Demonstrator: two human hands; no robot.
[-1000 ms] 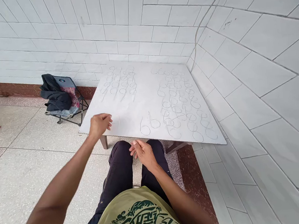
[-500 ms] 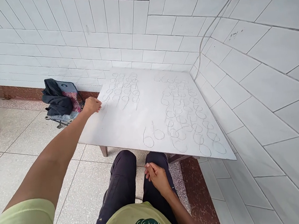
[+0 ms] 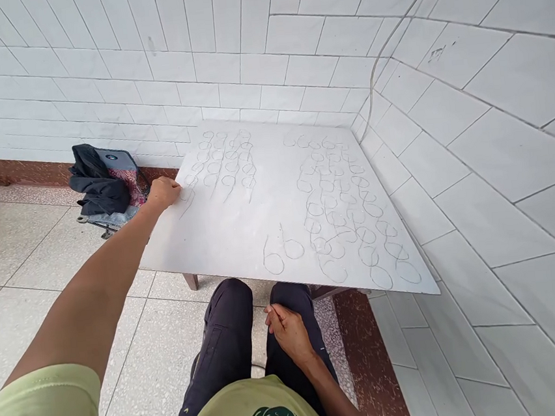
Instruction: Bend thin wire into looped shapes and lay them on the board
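My left hand reaches over the left edge of a white board, fingers pinched together. At its fingertips lies a thin wire loop shaped like a 9, its tail pointing toward me; the contact is small, but the fingers seem closed on its rim. Similar wire loops lie in rows at the board's far left, tails toward me. On the right side lie several more wire loops shaped like 6s, some overlapping. My right hand rests on my right thigh with curled fingers; whatever is inside them is hidden.
A folding stool with dark cloth on it stands left of the board. White tiled walls meet behind and to the right. A cable runs down the corner. The board rests on a wooden leg above a speckled floor.
My left hand has shifted slightly left, and the wire loop at its fingertips, blurred before, now shows clearly on the board. The view has tilted slightly. My right hand stays on my thigh.
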